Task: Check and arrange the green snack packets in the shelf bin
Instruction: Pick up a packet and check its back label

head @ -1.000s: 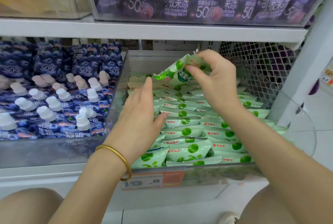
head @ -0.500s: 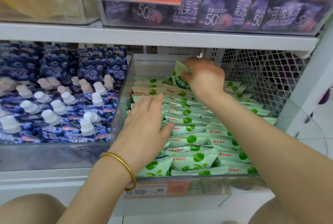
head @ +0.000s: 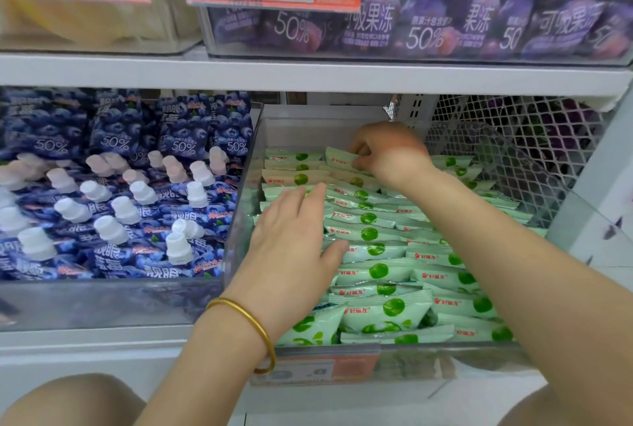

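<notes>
Right hand (head: 387, 151) pinches one green snack packet (head: 339, 157) at the back edge of the clear shelf bin (head: 239, 220), likely slotting it into the last row, while the left hand (head: 294, 240) lies flat, fingers straight, pressing the stacked packets (head: 376, 270) to hold the rows in line.

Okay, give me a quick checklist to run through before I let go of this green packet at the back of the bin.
1. Grip: right hand pinches the green packet: ok.
2. Packet seated level with the back row: cannot tell, as the fingers hide most of it.
3. Rows steadied: left hand rests flat on the packets in the left column: ok.
4. Front packets lying straight: not ok, a few lie askew against the wall of the clear bin.
5. No mixing: blue pouches are all in their own bin to the left: ok.
</notes>
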A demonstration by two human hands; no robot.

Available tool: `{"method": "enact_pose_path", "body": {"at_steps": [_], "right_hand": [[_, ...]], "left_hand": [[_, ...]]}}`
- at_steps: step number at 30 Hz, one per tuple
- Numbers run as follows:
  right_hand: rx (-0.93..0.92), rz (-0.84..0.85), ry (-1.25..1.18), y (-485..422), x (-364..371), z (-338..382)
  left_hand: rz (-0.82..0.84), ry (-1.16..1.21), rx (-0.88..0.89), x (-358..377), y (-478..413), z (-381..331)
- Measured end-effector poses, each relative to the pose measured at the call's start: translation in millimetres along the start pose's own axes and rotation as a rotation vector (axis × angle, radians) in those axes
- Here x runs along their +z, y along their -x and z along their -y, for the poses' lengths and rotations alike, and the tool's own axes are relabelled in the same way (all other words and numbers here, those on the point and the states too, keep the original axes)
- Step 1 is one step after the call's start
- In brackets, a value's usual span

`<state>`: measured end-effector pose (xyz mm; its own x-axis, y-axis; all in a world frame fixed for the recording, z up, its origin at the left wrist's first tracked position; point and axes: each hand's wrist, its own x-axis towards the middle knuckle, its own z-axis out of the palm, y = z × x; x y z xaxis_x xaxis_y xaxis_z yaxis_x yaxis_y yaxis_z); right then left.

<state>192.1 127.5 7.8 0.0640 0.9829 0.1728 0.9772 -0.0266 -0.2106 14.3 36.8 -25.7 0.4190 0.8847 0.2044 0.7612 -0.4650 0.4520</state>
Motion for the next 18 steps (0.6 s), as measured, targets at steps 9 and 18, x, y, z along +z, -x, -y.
{"method": "enact_pose_path", "body": {"at_steps": [9,18], "right_hand": [[0.025,-0.058,-0.032,-6,-1,0],[0.098,-0.096,0.152,-25,19,-9]], "left_hand": [[0.008,0.004,-0.002,-1,1,0],[0.019,0.007,-0.009,-4,2,-1]]}}
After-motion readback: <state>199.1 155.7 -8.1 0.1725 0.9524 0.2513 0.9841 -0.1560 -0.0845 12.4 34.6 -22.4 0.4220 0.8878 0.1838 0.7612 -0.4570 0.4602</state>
